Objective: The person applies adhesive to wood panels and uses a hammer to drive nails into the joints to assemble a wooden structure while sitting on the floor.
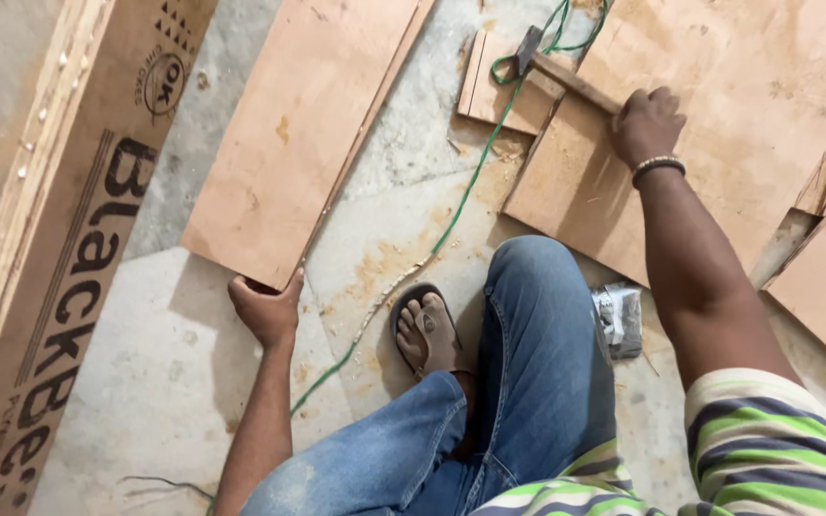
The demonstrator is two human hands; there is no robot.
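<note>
1. Plywood board [293,134] lies flat on the floor [145,382]; my left hand [265,308] grips its near corner, fingers curled under the edge, thumb on top.
2. My right hand [644,124] is closed around the wooden handle of a hammer [566,75], whose head rests near a small offcut [504,96].
3. I count one hammer, one green cord [461,196] and several plywood sheets; the largest [719,105] lies under my right hand.
4. Both arms reach forward, the left nearly straight. I squat, one sandalled foot [427,330] on the floor.
</note>
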